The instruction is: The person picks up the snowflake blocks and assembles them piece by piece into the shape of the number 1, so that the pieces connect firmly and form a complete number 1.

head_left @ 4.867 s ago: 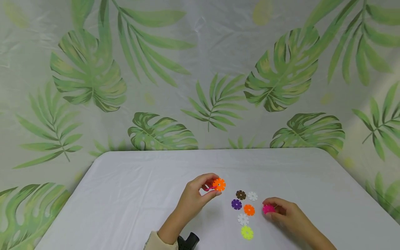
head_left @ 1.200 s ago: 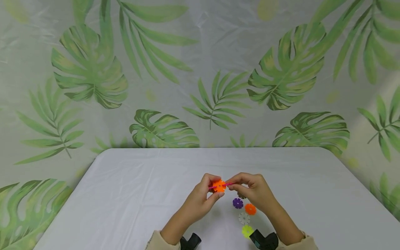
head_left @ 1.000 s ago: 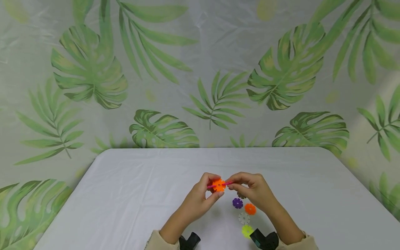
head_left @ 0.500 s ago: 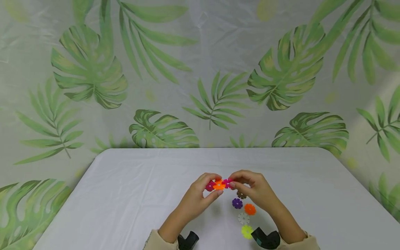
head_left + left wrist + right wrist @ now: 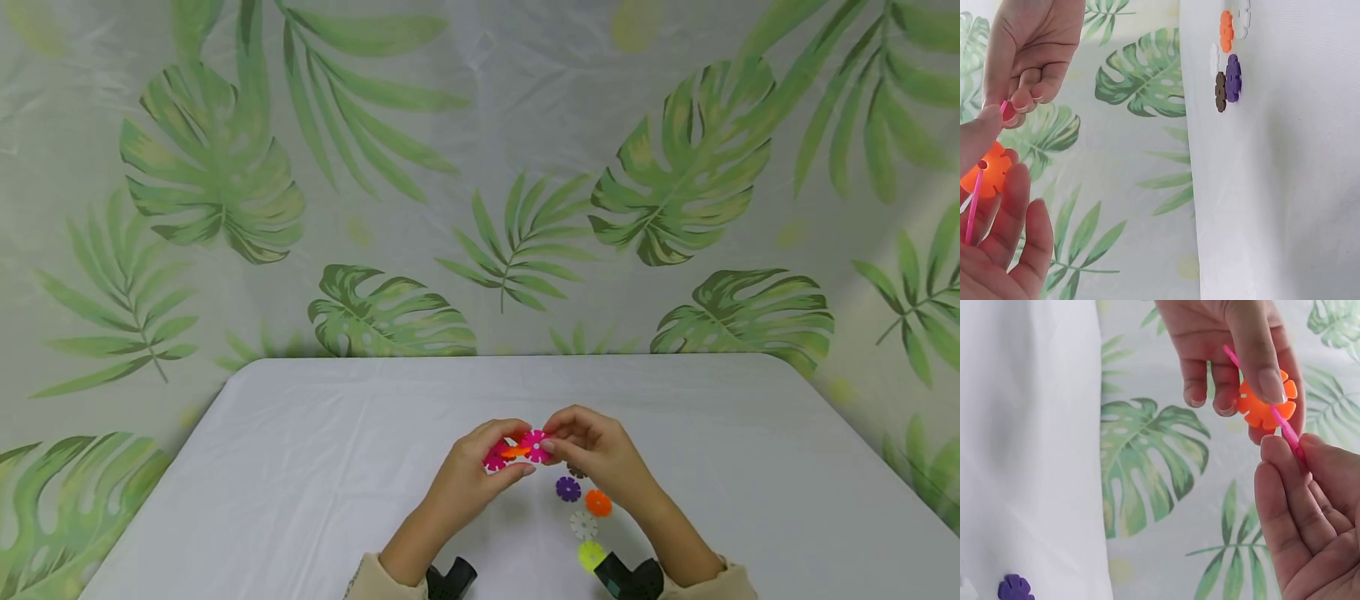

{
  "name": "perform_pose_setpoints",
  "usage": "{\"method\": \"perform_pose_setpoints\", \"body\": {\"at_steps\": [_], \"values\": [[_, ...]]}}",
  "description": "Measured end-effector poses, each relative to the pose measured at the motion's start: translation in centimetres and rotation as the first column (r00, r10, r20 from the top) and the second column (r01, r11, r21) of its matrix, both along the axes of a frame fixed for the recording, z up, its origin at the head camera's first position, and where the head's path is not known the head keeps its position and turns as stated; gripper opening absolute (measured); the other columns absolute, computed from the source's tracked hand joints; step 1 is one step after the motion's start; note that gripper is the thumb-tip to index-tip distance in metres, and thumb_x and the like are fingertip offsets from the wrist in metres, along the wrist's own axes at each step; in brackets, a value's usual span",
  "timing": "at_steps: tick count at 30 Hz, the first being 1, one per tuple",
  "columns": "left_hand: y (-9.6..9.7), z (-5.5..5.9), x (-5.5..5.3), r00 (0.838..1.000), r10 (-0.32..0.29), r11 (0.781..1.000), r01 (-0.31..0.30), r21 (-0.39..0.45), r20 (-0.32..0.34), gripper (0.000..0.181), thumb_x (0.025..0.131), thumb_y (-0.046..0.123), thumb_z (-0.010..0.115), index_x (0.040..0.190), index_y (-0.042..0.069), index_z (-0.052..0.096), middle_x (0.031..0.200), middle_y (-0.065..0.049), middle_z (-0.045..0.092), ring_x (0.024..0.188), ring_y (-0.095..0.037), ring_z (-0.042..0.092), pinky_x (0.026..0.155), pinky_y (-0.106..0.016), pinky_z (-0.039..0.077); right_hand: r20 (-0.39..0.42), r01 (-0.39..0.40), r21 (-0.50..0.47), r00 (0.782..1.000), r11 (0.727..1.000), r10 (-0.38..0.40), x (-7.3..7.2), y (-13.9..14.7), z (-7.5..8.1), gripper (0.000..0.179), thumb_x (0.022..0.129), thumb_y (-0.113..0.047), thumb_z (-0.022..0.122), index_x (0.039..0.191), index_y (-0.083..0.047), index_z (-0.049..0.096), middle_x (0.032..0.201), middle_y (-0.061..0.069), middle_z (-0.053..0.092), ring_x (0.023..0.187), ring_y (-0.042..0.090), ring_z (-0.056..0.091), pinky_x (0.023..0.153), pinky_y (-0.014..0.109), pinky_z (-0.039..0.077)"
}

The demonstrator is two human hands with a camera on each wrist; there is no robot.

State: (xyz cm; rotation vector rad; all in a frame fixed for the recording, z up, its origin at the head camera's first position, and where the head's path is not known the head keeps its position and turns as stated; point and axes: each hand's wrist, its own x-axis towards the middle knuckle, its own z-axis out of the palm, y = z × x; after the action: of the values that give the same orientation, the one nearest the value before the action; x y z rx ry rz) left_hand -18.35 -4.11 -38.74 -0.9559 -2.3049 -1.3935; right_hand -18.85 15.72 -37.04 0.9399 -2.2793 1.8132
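My left hand (image 5: 465, 467) grips an orange notched interlocking disc (image 5: 1266, 403) between thumb and fingers, up above the table. A pink disc (image 5: 974, 206) juts from that orange disc on the palm side of the left hand. Opposite it, my right hand (image 5: 603, 446) pinches a second pink disc (image 5: 536, 446) by its edge, its near side right at the orange disc's rim. In the head view this pink disc faces the camera, while the orange one appears nearly edge-on. Thumbs and fingertips hide parts of all three discs.
Several loose discs lie on the white table (image 5: 300, 467) below the hands: purple (image 5: 567, 489), orange (image 5: 598, 502), white (image 5: 583, 525), yellow (image 5: 591, 556) and a partly hidden brown one (image 5: 577, 471). A leaf-print cloth (image 5: 517, 250) hangs behind the table.
The right hand has brought its pink disc from the table's right side up to the left hand's orange disc. Over the last second, the joined discs have turned, the orange one from face-on to nearly edge-on.
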Motion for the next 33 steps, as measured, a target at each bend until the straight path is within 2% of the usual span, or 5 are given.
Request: {"method": "perform_pose_setpoints", "body": {"at_steps": [10, 14, 21, 26, 33], "values": [[0.1, 0.1, 0.0, 0.999, 0.036, 0.998, -0.035, 0.047, -0.014, 0.035, 0.072, 0.015, 0.075, 0.104, 0.012, 0.062, 0.094, 0.004, 0.061, 0.083, -0.011, 0.056, 0.068, -0.019, 0.049, -0.003, 0.024, 0.022, 1.0, 0.999, -0.023, 1.1, -0.8, 1.6, 0.012, 0.083, 0.003, 0.06, 0.094, 0.006, 0.055, 0.082, 0.015, 0.061, 0.063, 0.017, 0.061, 0.045, 0.022, 0.045], [0.1, 0.1, 0.0, 0.999, 0.039, 0.998, -0.039, 0.042, -0.009, 0.035, 0.072, 0.015, 0.075, 0.105, 0.012, 0.062, 0.094, 0.003, 0.061, 0.082, -0.014, 0.057, 0.068, -0.018, 0.049, -0.019, 0.056, 0.046, 0.998, 0.997, -0.055, 0.5, -0.1, 0.9, 0.017, 0.084, 0.0, 0.06, 0.1, 0.002, 0.057, 0.088, 0.014, 0.062, 0.064, 0.015, 0.059, 0.045, 0.025, 0.047], [0.0, 0.0, -0.2, 0.998, 0.051, 0.998, -0.05, 0.039, -0.028, 0.036, 0.072, 0.015, 0.075, 0.105, 0.012, 0.062, 0.093, 0.003, 0.061, 0.081, -0.017, 0.058, 0.067, -0.018, 0.049, -0.106, 0.135, 0.077, 0.986, 0.988, -0.127, 0.0, 1.8, 0.0, 0.025, 0.084, -0.005, 0.062, 0.109, -0.004, 0.058, 0.102, 0.008, 0.061, 0.092, 0.019, 0.06, 0.076, 0.026, 0.05], [0.0, 0.0, -0.2, 0.998, 0.051, 0.998, -0.05, 0.045, -0.021, 0.037, 0.071, 0.013, 0.076, 0.105, 0.011, 0.062, 0.094, 0.002, 0.061, 0.084, -0.016, 0.058, 0.069, -0.019, 0.049, -0.153, 0.23, 0.138, 0.966, 0.963, -0.209, -0.1, 3.3, -0.5, 0.032, 0.081, -0.01, 0.066, 0.112, -0.01, 0.058, 0.106, -0.001, 0.06, 0.098, 0.016, 0.057, 0.083, 0.023, 0.046], [-0.1, 0.0, -0.2, 0.998, 0.068, 0.997, -0.067, 0.039, -0.01, 0.037, 0.072, 0.015, 0.076, 0.106, 0.01, 0.062, 0.096, 0.002, 0.062, 0.086, -0.011, 0.057, 0.07, -0.019, 0.049, -0.163, 0.25, 0.249, 0.963, 0.936, -0.214, -0.6, 5.8, -2.1, 0.043, 0.08, -0.015, 0.068, 0.119, -0.009, 0.052, 0.114, 0.0, 0.058, 0.104, 0.017, 0.054, 0.086, 0.019, 0.042]]}}
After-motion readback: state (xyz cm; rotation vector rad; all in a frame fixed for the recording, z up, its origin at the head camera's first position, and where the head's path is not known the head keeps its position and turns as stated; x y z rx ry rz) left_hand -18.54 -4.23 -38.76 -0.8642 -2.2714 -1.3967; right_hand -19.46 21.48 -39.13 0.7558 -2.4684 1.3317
